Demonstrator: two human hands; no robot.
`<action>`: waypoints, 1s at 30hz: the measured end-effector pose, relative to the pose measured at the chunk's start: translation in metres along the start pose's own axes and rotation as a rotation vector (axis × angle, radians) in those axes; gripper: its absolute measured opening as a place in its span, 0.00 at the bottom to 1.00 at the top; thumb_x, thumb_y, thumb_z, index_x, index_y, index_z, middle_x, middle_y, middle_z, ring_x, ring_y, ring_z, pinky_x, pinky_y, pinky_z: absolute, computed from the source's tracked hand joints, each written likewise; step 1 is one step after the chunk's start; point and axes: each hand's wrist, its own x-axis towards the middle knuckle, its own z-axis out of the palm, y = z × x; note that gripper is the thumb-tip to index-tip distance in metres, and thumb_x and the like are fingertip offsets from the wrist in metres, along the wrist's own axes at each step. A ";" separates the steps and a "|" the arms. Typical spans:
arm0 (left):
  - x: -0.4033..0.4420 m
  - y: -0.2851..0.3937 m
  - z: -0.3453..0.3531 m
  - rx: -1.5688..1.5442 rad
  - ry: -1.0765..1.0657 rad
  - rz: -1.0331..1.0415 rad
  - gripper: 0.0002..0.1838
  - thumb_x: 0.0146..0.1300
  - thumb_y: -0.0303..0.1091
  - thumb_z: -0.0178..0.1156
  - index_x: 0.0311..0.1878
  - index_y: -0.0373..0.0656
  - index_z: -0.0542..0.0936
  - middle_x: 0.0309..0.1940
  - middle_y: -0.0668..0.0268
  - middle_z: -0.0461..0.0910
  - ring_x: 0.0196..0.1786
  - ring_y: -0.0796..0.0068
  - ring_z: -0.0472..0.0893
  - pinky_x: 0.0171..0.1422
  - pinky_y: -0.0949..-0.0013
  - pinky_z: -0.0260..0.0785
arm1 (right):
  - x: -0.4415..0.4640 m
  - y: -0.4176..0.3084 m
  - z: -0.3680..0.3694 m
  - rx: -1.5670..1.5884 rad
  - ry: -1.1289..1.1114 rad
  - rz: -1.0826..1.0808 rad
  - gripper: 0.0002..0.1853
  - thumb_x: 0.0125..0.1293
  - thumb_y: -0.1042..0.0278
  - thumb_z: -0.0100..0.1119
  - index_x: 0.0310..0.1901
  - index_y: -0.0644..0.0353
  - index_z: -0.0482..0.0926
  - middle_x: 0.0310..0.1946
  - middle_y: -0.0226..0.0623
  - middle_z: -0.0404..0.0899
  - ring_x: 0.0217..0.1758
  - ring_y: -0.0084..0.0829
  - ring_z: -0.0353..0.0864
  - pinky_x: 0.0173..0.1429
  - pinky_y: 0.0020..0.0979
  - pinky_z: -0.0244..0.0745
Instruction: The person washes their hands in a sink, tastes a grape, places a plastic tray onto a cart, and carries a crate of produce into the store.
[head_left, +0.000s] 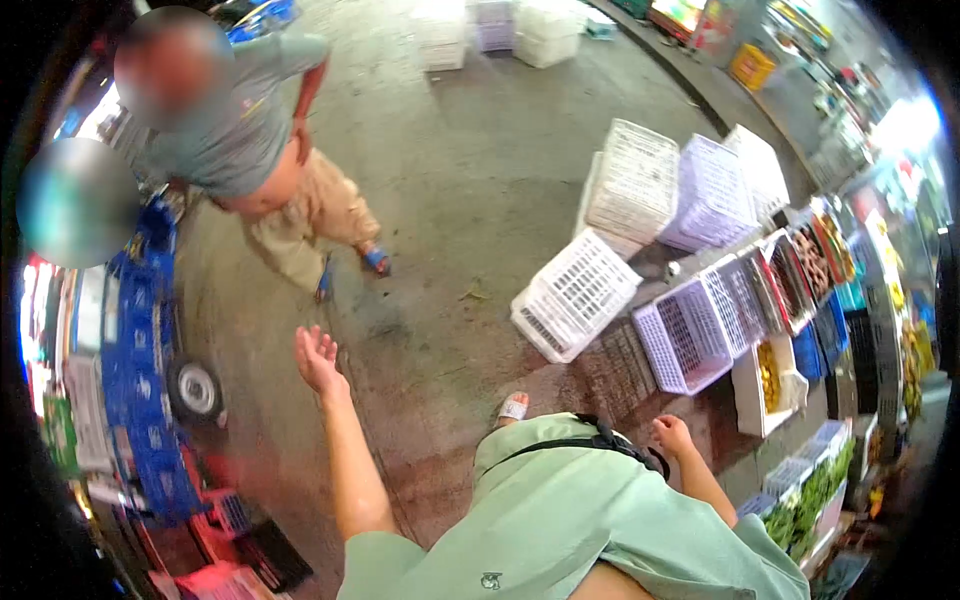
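My left hand (pixel 320 362) is held out in front of me over the concrete floor, palm partly up, fingers apart, with nothing in it. My right hand (pixel 671 436) is near my right hip, beside the black strap (pixel 570 443) at my waist. Its fingers are curled, and whether they hold anything is too small to tell. I wear a light green shirt (pixel 520 530), and one foot in a pale sandal (pixel 514 406) shows below me. The nearest crate to my hands is a white plastic one (pixel 577 295) on the floor.
A person in a grey shirt (pixel 235 120) stands at the front left, near a blue vehicle (pixel 140 370) with a wheel (pixel 195 389). Purple crates (pixel 685 337), stacked white crates (pixel 632 180), a white box of yellow produce (pixel 768 378) and leafy greens (pixel 810 505) line the right.
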 end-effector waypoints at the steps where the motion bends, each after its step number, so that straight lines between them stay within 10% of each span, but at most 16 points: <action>1: 0.004 -0.015 0.008 0.110 -0.217 -0.125 0.22 0.70 0.48 0.53 0.56 0.40 0.76 0.42 0.62 0.81 0.40 0.71 0.80 0.47 0.67 0.75 | -0.009 0.002 -0.003 0.117 0.045 0.105 0.13 0.67 0.61 0.59 0.44 0.63 0.81 0.31 0.34 0.82 0.28 0.24 0.79 0.30 0.28 0.75; 4: -0.029 -0.075 0.033 0.270 -0.690 -0.425 0.12 0.68 0.41 0.60 0.47 0.44 0.77 0.39 0.67 0.82 0.34 0.79 0.79 0.38 0.74 0.74 | -0.046 0.005 -0.009 0.278 0.175 0.255 0.13 0.68 0.61 0.58 0.44 0.63 0.80 0.31 0.33 0.80 0.28 0.23 0.78 0.30 0.27 0.74; 9: -0.172 -0.135 0.083 0.593 -1.349 -0.698 0.22 0.67 0.34 0.62 0.62 0.39 0.73 0.46 0.70 0.79 0.43 0.82 0.78 0.46 0.76 0.72 | -0.133 0.013 0.022 0.286 0.345 0.401 0.18 0.64 0.58 0.61 0.44 0.66 0.81 0.32 0.39 0.84 0.33 0.28 0.82 0.39 0.30 0.77; 15: -0.317 -0.012 0.174 0.145 -2.274 -0.846 0.29 0.64 0.33 0.63 0.67 0.38 0.69 0.61 0.60 0.75 0.61 0.74 0.74 0.67 0.67 0.64 | -0.230 0.074 0.110 0.297 0.432 0.532 0.13 0.66 0.62 0.60 0.41 0.64 0.82 0.29 0.34 0.82 0.32 0.24 0.79 0.38 0.31 0.76; 18: -0.359 0.055 0.184 -0.209 -2.587 -1.223 0.49 0.53 0.54 0.71 0.68 0.27 0.65 0.67 0.46 0.66 0.71 0.55 0.65 0.74 0.53 0.54 | -0.277 0.096 0.169 0.154 0.521 0.487 0.12 0.66 0.62 0.61 0.37 0.65 0.82 0.28 0.35 0.82 0.31 0.25 0.79 0.37 0.31 0.75; 19: -0.376 0.077 0.196 -0.623 -2.872 -1.220 0.42 0.60 0.43 0.68 0.72 0.34 0.60 0.70 0.50 0.63 0.72 0.59 0.63 0.74 0.55 0.53 | -0.288 0.105 0.189 0.270 0.491 0.592 0.16 0.63 0.56 0.61 0.40 0.64 0.83 0.33 0.40 0.83 0.37 0.33 0.82 0.42 0.35 0.76; 22: -0.404 0.119 0.192 -0.971 -3.013 -1.589 0.38 0.61 0.43 0.68 0.67 0.34 0.61 0.65 0.51 0.63 0.67 0.59 0.64 0.69 0.55 0.54 | -0.321 0.172 0.295 0.653 0.488 0.737 0.20 0.60 0.51 0.62 0.42 0.62 0.84 0.38 0.45 0.85 0.42 0.40 0.85 0.46 0.37 0.77; 30: -0.435 0.126 0.159 -0.888 -3.028 -1.961 0.28 0.62 0.44 0.66 0.54 0.36 0.64 0.52 0.53 0.65 0.54 0.58 0.65 0.57 0.56 0.55 | -0.333 0.092 0.321 0.447 0.253 0.747 0.24 0.59 0.45 0.61 0.42 0.61 0.85 0.37 0.44 0.86 0.40 0.38 0.85 0.46 0.34 0.77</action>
